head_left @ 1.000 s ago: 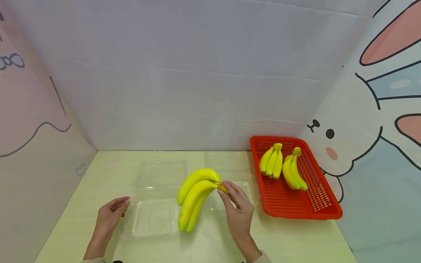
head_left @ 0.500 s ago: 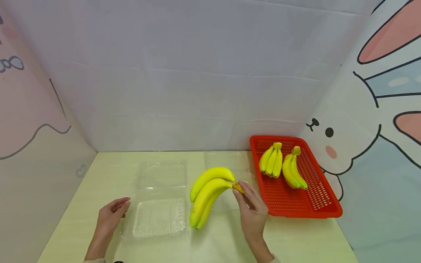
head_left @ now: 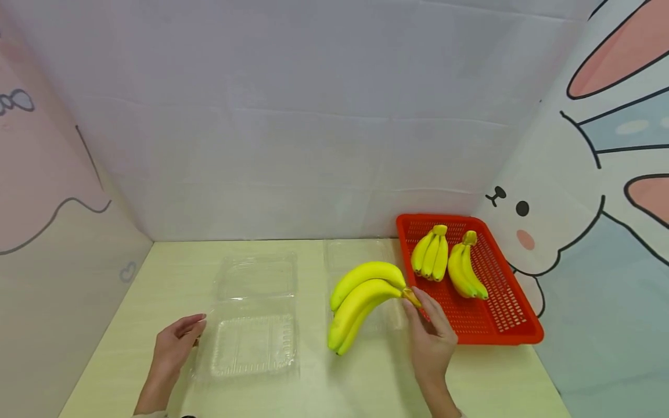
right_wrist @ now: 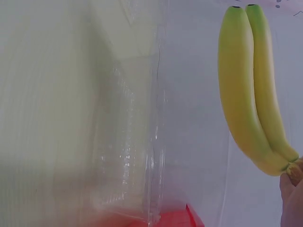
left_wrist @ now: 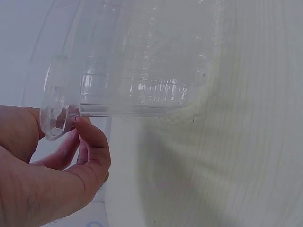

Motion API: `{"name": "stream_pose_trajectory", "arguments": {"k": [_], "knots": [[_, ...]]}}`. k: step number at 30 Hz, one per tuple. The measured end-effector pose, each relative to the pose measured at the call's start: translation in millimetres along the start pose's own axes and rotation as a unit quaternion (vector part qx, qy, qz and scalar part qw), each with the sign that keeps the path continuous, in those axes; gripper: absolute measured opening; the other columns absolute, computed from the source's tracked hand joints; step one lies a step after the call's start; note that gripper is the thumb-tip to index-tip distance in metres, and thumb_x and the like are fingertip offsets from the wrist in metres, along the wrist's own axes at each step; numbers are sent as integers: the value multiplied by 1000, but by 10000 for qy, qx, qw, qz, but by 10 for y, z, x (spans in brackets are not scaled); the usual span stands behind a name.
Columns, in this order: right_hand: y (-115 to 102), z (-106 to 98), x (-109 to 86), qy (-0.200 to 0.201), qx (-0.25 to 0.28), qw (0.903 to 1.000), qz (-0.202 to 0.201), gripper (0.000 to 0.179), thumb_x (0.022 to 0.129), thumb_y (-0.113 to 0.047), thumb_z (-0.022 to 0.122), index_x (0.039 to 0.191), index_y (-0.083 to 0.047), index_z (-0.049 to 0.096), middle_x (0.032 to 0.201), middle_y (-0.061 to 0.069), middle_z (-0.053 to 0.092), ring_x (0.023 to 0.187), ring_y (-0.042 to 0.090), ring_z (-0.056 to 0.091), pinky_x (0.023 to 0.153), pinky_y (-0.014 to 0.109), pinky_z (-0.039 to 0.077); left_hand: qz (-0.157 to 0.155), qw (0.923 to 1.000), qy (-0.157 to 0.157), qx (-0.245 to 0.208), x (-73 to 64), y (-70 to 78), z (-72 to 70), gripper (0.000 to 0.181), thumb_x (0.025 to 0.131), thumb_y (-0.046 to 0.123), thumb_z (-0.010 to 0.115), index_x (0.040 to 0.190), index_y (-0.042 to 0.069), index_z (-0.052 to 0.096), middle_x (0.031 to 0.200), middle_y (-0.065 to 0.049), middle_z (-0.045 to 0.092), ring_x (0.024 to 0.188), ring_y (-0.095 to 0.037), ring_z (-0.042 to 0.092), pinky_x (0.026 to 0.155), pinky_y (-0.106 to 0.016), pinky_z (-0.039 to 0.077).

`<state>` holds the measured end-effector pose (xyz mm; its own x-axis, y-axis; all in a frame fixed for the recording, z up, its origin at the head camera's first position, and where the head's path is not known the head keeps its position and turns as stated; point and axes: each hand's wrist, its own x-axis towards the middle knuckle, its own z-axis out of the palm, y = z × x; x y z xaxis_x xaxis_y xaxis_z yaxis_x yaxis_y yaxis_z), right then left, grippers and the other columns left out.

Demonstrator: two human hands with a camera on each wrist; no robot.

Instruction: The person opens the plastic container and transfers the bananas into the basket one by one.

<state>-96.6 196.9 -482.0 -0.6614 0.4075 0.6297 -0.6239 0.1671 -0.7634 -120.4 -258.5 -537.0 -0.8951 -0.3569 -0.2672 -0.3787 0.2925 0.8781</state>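
My right hand point(head_left: 432, 337) pinches a bunch of yellow bananas point(head_left: 363, 302) by its brown stem. The bunch is held up over the table and overlaps the right-hand clear plastic clamshell box point(head_left: 358, 251) in the head view; its fruit points left and down. In the right wrist view two bananas point(right_wrist: 239, 85) hang from the stem at the fingertips. My left hand point(head_left: 176, 342) is at the left edge of another clear clamshell box point(head_left: 253, 348), which lies with its lid folded back. The left wrist view shows thumb and forefinger pinching the rim point(left_wrist: 52, 109) of that box.
A red plastic basket point(head_left: 483, 338) stands at the right of the table, holding two banana bunches, one on the left point(head_left: 431, 255) and one on the right point(head_left: 462, 270). White cloth point(head_left: 292, 145) rises behind the table, with printed cartoon cloth at both sides.
My right hand has carried the banana bunch to the right, from beside the left box to over the right one. The left hand has stayed at its box.
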Motion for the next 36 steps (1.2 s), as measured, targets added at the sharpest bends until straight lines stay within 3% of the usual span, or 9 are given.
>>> {"name": "stream_pose_trajectory", "arguments": {"k": [5,11,16,21,26,30,36], "knots": [[28,-109,40,212,23,9998,30,40,80,30,67,118,18,67,117,24,71,104,15,71,84,24,55,-31,10000,-45,-56,0,-11,-16,40,102,15,66,134,-7,60,101,-4,73,77,-12,61,66,-22,54],[34,-222,101,475,-443,9977,214,38,83,26,68,120,16,68,118,20,73,104,12,71,83,21,55,-3,10000,-78,-21,3,-13,-21,41,102,16,66,134,-8,60,102,-4,73,77,-12,61,65,-22,54],[9,-297,161,639,5,9974,319,36,85,24,67,120,18,66,118,20,73,103,15,71,85,23,54,-43,10000,-44,-7,-3,-13,-13,40,102,15,65,134,-8,60,103,-6,73,78,-12,61,66,-22,54],[-9,-376,199,873,-309,9937,628,35,87,19,69,121,10,70,117,12,75,104,14,71,88,23,55,-44,10000,-62,-31,-1,-12,-9,40,102,16,65,134,-8,60,103,-6,73,78,-12,61,66,-22,54],[-8,-453,238,1089,-203,9913,712,34,87,18,70,120,12,70,114,14,75,102,15,72,88,22,55,-30,9999,-86,-89,-1,1,-8,41,102,16,66,135,-8,60,101,-4,73,77,-11,61,66,-22,54],[9,-514,255,1194,-430,9887,801,34,87,15,72,121,10,71,114,11,76,101,13,72,88,22,55,7,9999,-84,-89,2,4,-6,40,102,14,66,134,-8,60,101,-4,73,77,-11,61,66,-22,54],[62,-624,292,1516,-222,9841,901,35,87,15,72,122,13,68,113,7,76,103,11,72,88,20,54,-15,9999,-112,-42,1,2,-16,40,102,15,65,135,-8,60,102,-4,73,78,-11,61,66,-22,54]]}}
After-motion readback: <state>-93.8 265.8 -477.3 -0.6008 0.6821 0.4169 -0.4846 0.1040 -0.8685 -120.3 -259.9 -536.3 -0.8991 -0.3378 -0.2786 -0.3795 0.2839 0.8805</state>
